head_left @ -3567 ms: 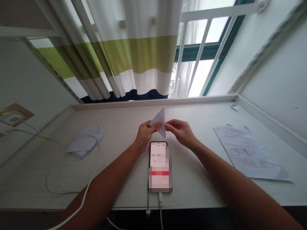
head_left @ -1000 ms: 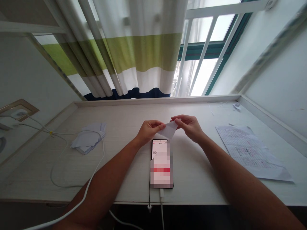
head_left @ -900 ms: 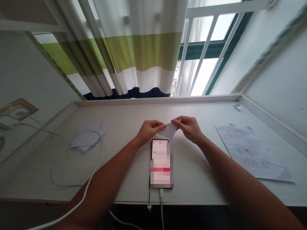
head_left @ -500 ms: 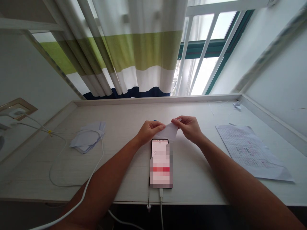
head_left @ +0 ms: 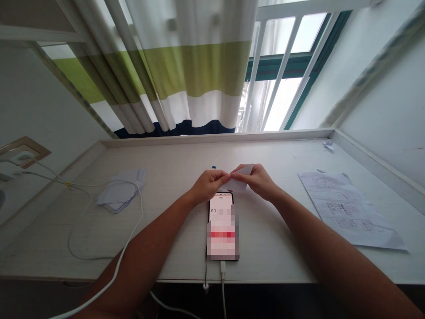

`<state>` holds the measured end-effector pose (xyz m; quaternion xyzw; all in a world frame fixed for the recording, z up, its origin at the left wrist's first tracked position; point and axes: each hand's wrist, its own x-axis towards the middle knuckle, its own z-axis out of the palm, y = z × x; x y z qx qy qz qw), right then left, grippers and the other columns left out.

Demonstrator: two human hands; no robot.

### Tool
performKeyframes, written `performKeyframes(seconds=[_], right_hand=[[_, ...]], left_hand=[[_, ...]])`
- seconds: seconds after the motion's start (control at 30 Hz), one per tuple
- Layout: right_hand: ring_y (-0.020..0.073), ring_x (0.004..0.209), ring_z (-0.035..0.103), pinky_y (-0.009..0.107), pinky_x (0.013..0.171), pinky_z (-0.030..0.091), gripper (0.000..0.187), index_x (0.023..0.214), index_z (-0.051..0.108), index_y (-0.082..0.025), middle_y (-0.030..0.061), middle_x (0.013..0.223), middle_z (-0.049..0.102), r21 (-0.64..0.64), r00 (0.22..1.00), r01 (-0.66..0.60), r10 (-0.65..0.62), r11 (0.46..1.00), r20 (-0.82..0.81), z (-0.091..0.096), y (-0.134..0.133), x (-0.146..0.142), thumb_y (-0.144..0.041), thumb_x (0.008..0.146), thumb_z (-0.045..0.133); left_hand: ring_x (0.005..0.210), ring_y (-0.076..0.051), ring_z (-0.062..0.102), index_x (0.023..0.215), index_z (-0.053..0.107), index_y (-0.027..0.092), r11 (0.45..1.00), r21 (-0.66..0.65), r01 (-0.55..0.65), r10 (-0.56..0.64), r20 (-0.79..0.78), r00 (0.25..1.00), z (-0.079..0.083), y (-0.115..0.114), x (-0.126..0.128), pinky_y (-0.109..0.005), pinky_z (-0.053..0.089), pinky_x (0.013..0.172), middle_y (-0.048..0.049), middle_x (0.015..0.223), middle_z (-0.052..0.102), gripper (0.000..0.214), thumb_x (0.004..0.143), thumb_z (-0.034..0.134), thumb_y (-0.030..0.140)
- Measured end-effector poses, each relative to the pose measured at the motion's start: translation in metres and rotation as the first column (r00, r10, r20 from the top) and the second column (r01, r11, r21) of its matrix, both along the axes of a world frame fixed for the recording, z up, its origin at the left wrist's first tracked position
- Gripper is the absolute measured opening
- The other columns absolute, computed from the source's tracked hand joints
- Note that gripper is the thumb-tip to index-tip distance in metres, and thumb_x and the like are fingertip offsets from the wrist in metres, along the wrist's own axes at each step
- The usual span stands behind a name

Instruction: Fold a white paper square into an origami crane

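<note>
A small white sheet of paper (head_left: 241,182) is held up between both hands, just beyond the top of a phone. My left hand (head_left: 210,184) pinches its near-left part between thumb and fingers. From the other side, my right hand (head_left: 255,180) grips it, thumb pressed on the front, with a corner poking up above the fingers. The two thumbs almost touch, and part of the sheet is hidden by the hands. Below them the phone (head_left: 222,221) lies face up with its screen lit and partly blurred out.
A pile of white paper pieces (head_left: 119,192) lies on the left, with a white cable (head_left: 142,206) looping over it. On the right rests a written-on sheet (head_left: 345,212). A crumpled scrap (head_left: 328,144) sits in the back right corner, and a tiny blue item (head_left: 214,167) lies beyond my left hand.
My hands have come closer together, the right one moving left and slightly down. The paper has shifted and its corner now stands up above my right fingers.
</note>
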<state>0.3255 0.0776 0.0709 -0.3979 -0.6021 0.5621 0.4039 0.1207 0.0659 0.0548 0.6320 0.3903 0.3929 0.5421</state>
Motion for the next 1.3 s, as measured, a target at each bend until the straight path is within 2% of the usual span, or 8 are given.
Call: performKeyframes(seconds=[0.33,0.47,0.6,0.73,0.87,1.1,1.2,1.3], right_hand=[[0.0127,0.059,0.053,0.026,0.052,0.038,0.042,0.069,0.071,-0.015,0.0020,0.067,0.062,-0.005,0.999,0.016,-0.017,1.000,-0.029,0.001,0.006,0.009,-0.054,0.078,0.082],[0.0116,0.055,0.047,0.026,0.051,0.034,0.051,0.064,0.067,-0.015,0.0001,0.060,0.055,0.012,1.000,0.019,-0.019,1.000,0.009,-0.001,0.011,0.013,-0.063,0.081,0.076],[0.0143,0.057,0.052,0.028,0.056,0.039,0.059,0.066,0.071,-0.015,0.0028,0.061,0.059,0.035,0.998,0.009,-0.011,0.999,0.064,0.002,0.014,0.018,-0.070,0.086,0.064],[0.0176,0.066,0.058,0.030,0.062,0.043,0.055,0.076,0.079,-0.014,0.0071,0.070,0.068,0.076,0.997,0.061,-0.065,0.995,0.044,0.004,0.014,0.019,-0.063,0.092,0.059],[0.0181,0.069,0.059,0.030,0.064,0.043,0.052,0.078,0.082,-0.015,0.0075,0.073,0.069,0.098,0.994,0.106,-0.106,0.990,-0.008,0.003,0.011,0.016,-0.055,0.096,0.054],[0.0208,0.076,0.061,0.031,0.068,0.047,0.059,0.085,0.085,-0.015,0.0111,0.079,0.074,0.090,0.979,0.206,-0.205,0.974,-0.020,0.001,0.011,0.014,-0.059,0.098,0.048],[0.0188,0.065,0.060,0.030,0.057,0.045,0.059,0.084,0.083,-0.013,0.0099,0.072,0.071,0.075,0.978,0.209,-0.207,0.975,-0.029,0.001,0.010,0.011,-0.063,0.096,0.052],[0.0152,0.044,0.049,0.029,0.041,0.033,0.060,0.079,0.079,-0.012,0.0043,0.050,0.058,0.026,0.966,0.256,-0.254,0.966,-0.042,0.002,0.007,0.006,-0.065,0.093,0.055]], left_hand=[[0.078,-0.023,0.079,0.095,0.073,0.011,0.984,-0.076,0.162,-0.161,0.017,0.987,-0.003,0.002,-0.003,-0.030,0.059,0.069,-0.0121,0.092,0.079,0.044,0.089,0.070,0.055],[0.077,-0.023,0.079,0.094,0.072,0.011,0.990,-0.055,0.126,-0.126,0.007,0.992,-0.004,0.002,-0.002,-0.032,0.060,0.071,-0.0137,0.088,0.080,0.046,0.089,0.070,0.056],[0.072,-0.020,0.077,0.091,0.074,0.012,0.998,-0.035,0.058,-0.060,-0.048,0.997,-0.007,0.003,-0.002,-0.029,0.058,0.068,-0.0121,0.082,0.080,0.043,0.087,0.072,0.055],[0.063,-0.015,0.070,0.083,0.075,0.013,0.999,0.048,-0.017,0.023,-0.121,0.992,-0.004,0.004,-0.004,-0.025,0.053,0.063,-0.0085,0.071,0.078,0.039,0.088,0.072,0.052],[0.053,-0.013,0.063,0.082,0.075,0.014,0.998,0.056,-0.016,0.022,-0.123,0.992,0.000,0.002,-0.004,-0.023,0.046,0.053,-0.0065,0.068,0.076,0.038,0.088,0.072,0.052],[0.039,-0.012,0.052,0.073,0.069,0.016,0.999,0.027,-0.040,0.043,-0.108,0.993,0.003,-0.001,-0.003,-0.024,0.038,0.045,0.0041,0.042,0.052,0.047,0.085,0.071,0.062],[0.046,-0.013,0.050,0.084,0.075,0.017,0.962,0.246,-0.117,0.180,-0.253,0.951,0.006,0.000,-0.007,-0.026,0.039,0.052,0.0011,0.051,0.058,0.049,0.089,0.064,0.065],[0.085,-0.024,0.063,0.114,0.076,0.021,0.778,0.624,-0.079,0.357,-0.335,0.872,0.008,0.003,-0.011,-0.036,0.048,0.079,-0.0087,0.090,0.075,0.054,0.079,0.077,0.062]])
